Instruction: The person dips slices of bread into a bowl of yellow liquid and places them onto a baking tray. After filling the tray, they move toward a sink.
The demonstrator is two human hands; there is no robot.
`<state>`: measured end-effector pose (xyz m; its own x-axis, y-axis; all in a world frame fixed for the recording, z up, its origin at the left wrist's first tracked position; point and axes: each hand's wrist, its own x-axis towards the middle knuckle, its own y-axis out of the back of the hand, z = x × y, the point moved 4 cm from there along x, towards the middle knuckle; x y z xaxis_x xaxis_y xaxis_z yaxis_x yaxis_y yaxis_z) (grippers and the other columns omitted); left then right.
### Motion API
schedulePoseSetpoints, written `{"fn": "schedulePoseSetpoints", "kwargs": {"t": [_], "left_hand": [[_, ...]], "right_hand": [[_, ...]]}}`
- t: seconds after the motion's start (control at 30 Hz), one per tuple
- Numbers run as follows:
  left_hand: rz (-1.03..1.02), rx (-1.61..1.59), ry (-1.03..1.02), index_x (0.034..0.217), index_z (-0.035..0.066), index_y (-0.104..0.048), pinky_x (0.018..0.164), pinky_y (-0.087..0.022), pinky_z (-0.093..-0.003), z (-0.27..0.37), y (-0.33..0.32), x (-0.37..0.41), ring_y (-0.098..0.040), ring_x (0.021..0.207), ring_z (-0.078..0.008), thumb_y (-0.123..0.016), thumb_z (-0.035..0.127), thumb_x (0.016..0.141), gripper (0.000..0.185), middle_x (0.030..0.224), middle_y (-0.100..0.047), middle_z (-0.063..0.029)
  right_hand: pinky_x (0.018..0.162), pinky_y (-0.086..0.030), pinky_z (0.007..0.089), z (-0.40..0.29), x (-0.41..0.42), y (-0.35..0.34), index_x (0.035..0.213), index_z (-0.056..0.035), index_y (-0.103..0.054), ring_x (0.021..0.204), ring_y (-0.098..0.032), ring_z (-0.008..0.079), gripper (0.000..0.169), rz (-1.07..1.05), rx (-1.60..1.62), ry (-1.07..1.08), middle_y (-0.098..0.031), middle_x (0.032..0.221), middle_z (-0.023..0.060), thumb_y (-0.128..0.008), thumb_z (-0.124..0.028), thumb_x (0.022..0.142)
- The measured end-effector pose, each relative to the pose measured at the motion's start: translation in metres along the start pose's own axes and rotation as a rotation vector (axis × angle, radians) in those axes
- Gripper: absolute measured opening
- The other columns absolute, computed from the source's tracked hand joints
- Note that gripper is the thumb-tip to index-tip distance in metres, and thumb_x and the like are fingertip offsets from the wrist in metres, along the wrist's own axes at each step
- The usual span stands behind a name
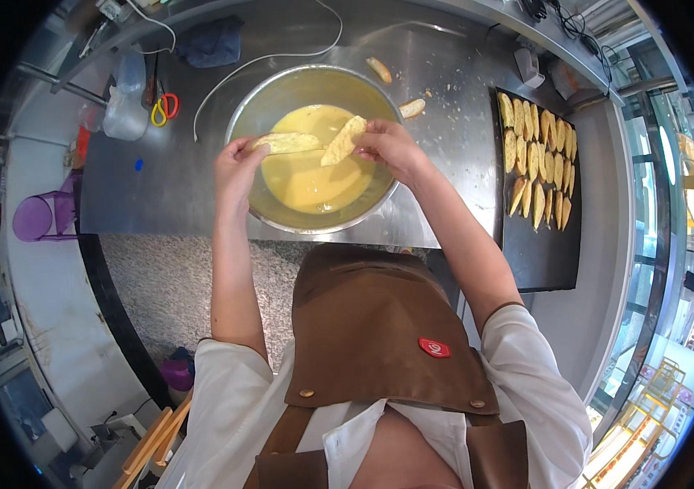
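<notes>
A large metal bowl holding yellow liquid stands near the front edge of the steel table. Above the liquid, my left hand grips the end of a long bread slice, which lies almost level. My right hand pinches another bread slice, tilted, its lower end close to or touching the first. Both slices look yellow and coated. To the right, a black baking tray bears rows of similar yellow slices.
Two dry bread pieces and crumbs lie behind and right of the bowl. A white cable curves round its back left. Scissors, a plastic bag and a blue cloth are at the back left. A shelf edge runs overhead.
</notes>
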<state>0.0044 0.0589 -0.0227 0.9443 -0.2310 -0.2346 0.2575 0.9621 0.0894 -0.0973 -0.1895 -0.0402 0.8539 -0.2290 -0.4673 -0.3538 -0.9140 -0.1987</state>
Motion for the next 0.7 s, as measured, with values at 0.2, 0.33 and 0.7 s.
{"fn": "schedulePoseSetpoints", "kwargs": {"t": [0.2, 0.33, 0.7], "left_hand": [[0.109, 0.021, -0.059, 0.1, -0.003, -0.061, 0.075, -0.048, -0.0248, 0.007, -0.001, -0.004, -0.061, 0.085, -0.0119, -0.072, 0.009, 0.076, 0.029, 0.092, -0.066, -0.0078], [0.193, 0.356, -0.282, 0.096, 0.0, -0.063, 0.073, -0.049, -0.0265, 0.015, -0.004, -0.01, -0.061, 0.08, -0.0126, -0.073, 0.011, 0.074, 0.027, 0.087, -0.067, -0.007], [0.282, 0.605, -0.492, 0.092, 0.005, -0.065, 0.072, -0.049, -0.0306, 0.042, -0.021, -0.027, -0.062, 0.075, -0.0176, -0.073, 0.009, 0.067, 0.027, 0.083, -0.065, -0.0081]], "right_hand": [[0.068, -0.051, 0.0242, -0.003, 0.008, -0.005, 0.094, 0.001, -0.057, 0.075, -0.061, 0.0136, 0.017, 0.076, -0.184, 0.153, -0.063, 0.085, 0.0079, -0.065, -0.004, 0.08], [0.075, -0.052, 0.0288, -0.008, 0.006, -0.019, 0.094, -0.0016, -0.057, 0.079, -0.064, 0.0162, 0.019, 0.194, -0.565, 0.482, -0.064, 0.086, 0.0079, -0.065, -0.003, 0.077], [0.07, -0.05, 0.0386, -0.025, -0.006, -0.006, 0.088, -0.0035, -0.054, 0.081, -0.065, 0.028, 0.016, 0.141, -0.737, 0.668, -0.065, 0.084, 0.0133, -0.067, -0.01, 0.079]]}}
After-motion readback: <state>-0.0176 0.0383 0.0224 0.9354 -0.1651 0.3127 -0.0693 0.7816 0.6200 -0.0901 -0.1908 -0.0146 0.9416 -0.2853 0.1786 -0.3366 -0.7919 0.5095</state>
